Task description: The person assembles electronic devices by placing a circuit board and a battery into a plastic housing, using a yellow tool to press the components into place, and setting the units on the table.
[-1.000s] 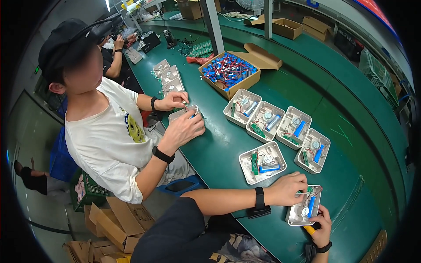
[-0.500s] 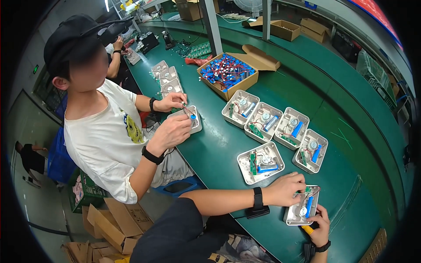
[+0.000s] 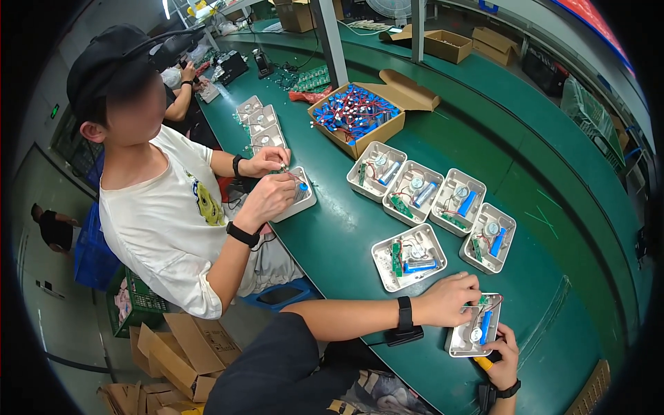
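A white plastic case (image 3: 456,348) sits near the table edge in front of me. Inside it are a blue cylindrical battery (image 3: 485,325), a round whitish disc (image 3: 476,335) and thin wires. My left hand (image 3: 446,302) reaches over its left side, fingers closed at a small green circuit board (image 3: 482,301); the fingertips are partly hidden. My right hand (image 3: 505,356) grips the case's near right corner, thumb over the rim. A yellow handle (image 3: 483,362) lies against that palm; the rest of this tool is hidden.
Several similar filled cases (image 3: 409,257) stand beyond my hands. Farther back is a cardboard box (image 3: 356,144) of blue batteries with wires. At left a co-worker (image 3: 166,187) handles wires over another case (image 3: 304,197). A metal post (image 3: 329,41) rises behind.
My hands stay almost in place at the case. The co-worker's hands have drawn closer together over their case. The view has shifted very slightly.
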The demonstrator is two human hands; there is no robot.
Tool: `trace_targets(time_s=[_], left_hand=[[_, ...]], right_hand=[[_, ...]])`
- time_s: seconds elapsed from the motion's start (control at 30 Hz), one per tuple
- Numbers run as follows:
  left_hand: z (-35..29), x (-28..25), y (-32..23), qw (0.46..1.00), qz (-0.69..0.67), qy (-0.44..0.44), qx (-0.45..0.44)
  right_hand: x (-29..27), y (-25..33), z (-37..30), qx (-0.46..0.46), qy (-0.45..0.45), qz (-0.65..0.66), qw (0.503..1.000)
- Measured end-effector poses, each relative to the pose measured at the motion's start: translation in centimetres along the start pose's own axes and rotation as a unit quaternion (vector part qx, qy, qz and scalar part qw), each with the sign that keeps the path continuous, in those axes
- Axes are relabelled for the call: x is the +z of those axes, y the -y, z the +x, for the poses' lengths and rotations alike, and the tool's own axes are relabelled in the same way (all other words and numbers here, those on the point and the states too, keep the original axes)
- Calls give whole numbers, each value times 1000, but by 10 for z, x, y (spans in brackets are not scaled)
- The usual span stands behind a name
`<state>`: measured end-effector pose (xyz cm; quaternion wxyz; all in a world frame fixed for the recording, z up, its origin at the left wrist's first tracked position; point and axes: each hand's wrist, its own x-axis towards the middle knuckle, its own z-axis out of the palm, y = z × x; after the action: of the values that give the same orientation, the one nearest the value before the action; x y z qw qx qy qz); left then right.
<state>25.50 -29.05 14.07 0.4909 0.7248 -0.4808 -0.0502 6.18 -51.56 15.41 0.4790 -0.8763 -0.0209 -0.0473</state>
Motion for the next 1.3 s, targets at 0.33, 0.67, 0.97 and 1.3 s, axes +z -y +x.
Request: trace_targets(time_s=[0.33, 0.67, 0.97, 1.3], left_hand=[[1, -2, -3, 1000, -10, 18, -8], [-1, -4, -6, 1000, -15, 21, -7], [-2, -4, -5, 1000, -8, 25, -1], [0, -6, -4, 1000, 1, 16, 10]], right_hand=[[4, 0, -2, -4, 1, -13, 1000], [1, 10, 2, -19, 11, -46, 999], [2, 10, 0, -18, 14, -50, 998], [3, 8, -2, -8, 15, -32, 999]])
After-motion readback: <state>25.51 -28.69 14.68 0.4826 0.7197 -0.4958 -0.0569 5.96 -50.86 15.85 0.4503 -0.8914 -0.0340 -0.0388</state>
